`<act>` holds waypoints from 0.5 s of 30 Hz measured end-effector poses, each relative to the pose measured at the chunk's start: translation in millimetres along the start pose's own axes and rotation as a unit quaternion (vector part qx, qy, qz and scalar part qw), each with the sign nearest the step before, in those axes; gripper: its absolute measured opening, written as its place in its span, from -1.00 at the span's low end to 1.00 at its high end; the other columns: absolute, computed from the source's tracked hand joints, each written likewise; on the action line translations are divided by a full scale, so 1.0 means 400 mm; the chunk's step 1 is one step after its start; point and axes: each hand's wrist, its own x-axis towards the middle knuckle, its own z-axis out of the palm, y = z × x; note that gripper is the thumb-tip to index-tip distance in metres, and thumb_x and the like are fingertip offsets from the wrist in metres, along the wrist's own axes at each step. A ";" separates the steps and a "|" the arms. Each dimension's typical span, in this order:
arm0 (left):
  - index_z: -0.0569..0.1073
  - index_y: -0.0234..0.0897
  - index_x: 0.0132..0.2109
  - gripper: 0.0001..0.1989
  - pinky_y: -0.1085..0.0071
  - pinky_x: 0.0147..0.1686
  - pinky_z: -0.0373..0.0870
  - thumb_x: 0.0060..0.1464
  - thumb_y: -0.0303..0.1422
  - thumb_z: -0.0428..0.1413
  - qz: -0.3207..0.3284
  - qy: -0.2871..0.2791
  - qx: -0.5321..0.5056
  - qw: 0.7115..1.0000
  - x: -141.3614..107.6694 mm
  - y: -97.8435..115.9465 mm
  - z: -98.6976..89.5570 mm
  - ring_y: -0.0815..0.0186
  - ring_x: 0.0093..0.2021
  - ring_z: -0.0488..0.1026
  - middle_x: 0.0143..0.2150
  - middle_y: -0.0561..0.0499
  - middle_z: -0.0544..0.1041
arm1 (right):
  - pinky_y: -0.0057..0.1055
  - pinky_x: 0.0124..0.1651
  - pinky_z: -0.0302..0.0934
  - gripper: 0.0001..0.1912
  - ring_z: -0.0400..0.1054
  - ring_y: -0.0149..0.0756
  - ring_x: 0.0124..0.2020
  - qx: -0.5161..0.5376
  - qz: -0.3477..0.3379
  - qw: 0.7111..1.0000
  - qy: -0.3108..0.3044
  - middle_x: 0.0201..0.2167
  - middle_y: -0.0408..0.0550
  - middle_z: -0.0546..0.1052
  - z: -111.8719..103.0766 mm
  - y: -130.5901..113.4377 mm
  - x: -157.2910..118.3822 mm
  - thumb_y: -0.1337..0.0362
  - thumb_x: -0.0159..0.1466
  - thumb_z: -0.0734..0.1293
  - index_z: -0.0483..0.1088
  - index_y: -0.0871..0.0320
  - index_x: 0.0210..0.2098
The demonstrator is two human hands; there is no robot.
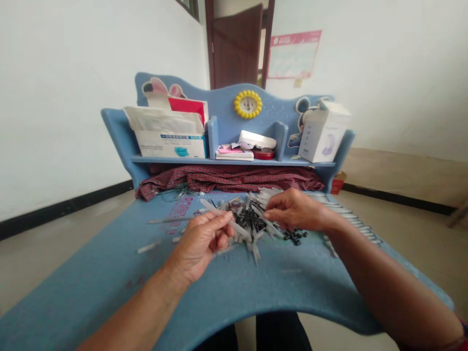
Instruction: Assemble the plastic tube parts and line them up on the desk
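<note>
Left hand (208,234): fingers closed, pinching a translucent plastic piece (212,207) above the table (256,287). Right hand (292,209): fingers curled over the pile of clear and black parts (252,219); I cannot tell whether they grip one. Shelf (234,163), left: white carton (149,141), blue band with Chinese characters. Shelf, right: white box (310,141), small print I cannot read. Wall (383,73): pink-headed poster (294,56), lettering illegible to me.
</note>
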 end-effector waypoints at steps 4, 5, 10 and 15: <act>0.36 -0.37 -0.39 -0.80 0.65 -0.71 0.08 -0.06 -0.32 0.18 -0.003 -0.002 -0.008 1.000 0.001 0.002 0.001 0.58 -0.72 0.21 -0.61 0.08 0.42 | -0.58 -0.60 0.02 -0.86 0.24 -0.49 -0.69 -0.127 0.084 0.988 -0.013 -0.74 -0.20 0.39 -0.035 0.078 -0.002 0.32 0.09 0.25 0.43 0.22 -0.50; 0.36 -0.37 -0.38 -0.80 0.65 -0.72 0.07 -0.06 -0.32 0.18 -0.004 -0.003 -0.009 1.000 0.001 0.002 0.001 0.57 -0.72 0.20 -0.61 0.08 0.42 | -0.58 -0.59 0.02 -0.87 0.26 -0.48 -0.68 -0.159 0.096 0.982 -0.033 -0.72 -0.19 0.41 -0.033 0.092 -0.002 0.35 0.07 0.25 0.44 0.21 -0.50; 0.38 -0.38 -0.40 -0.80 0.66 -0.72 0.07 -0.08 -0.32 0.19 -0.005 -0.002 0.002 1.000 -0.003 0.004 0.006 0.57 -0.72 0.21 -0.61 0.06 0.43 | -0.55 -0.49 0.08 -0.83 0.37 -0.39 -0.51 -0.287 0.116 0.946 -0.093 -0.58 -0.11 0.51 -0.003 0.114 0.007 0.33 0.03 0.27 0.49 0.15 -0.40; 0.39 -0.39 -0.40 -0.80 0.66 -0.71 0.09 -0.09 -0.32 0.20 -0.002 -0.001 0.017 1.000 -0.005 0.006 0.009 0.56 -0.71 0.22 -0.61 0.04 0.44 | -0.43 -0.37 0.16 -0.75 0.42 -0.18 -0.29 -0.365 0.135 0.919 -0.066 -0.32 0.04 0.55 0.029 0.106 0.021 0.25 0.05 0.26 0.50 0.12 -0.31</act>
